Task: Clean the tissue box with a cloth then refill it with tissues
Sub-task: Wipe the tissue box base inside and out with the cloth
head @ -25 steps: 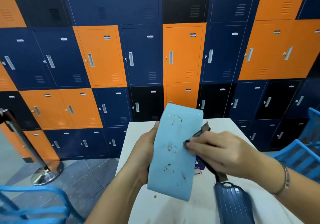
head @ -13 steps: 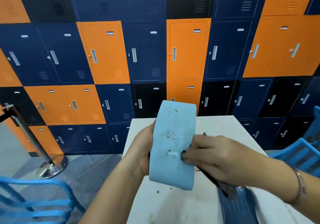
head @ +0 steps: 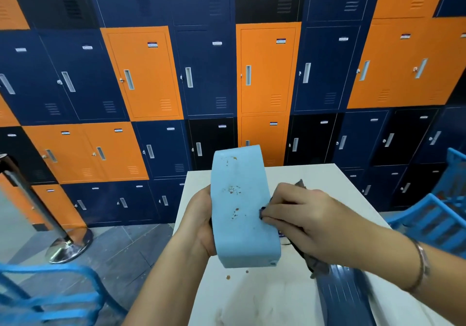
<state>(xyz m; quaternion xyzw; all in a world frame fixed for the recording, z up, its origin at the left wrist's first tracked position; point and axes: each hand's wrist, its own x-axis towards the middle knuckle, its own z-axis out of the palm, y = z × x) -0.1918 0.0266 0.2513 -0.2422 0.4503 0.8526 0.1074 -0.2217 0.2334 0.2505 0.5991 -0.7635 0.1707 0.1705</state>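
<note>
The crumb-speckled light-blue tissue box (head: 242, 207) is held upright above the desk (head: 332, 187), gripped at its left edge by the left hand (head: 200, 221). A dark cloth (head: 315, 262) is pinched against its right edge by the right hand (head: 310, 222), fingers (head: 273, 216) curled.

The white table (head: 327, 179) has a few small brown crumbs (head: 228, 277) on it. A dark blue plastic piece (head: 338, 298) with ridges lies near its right side.

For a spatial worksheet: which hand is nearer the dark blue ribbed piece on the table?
Right. The right hand, with the cloth, sits just above the ribbed piece; the left hand grips the tissue box farther left.
</note>
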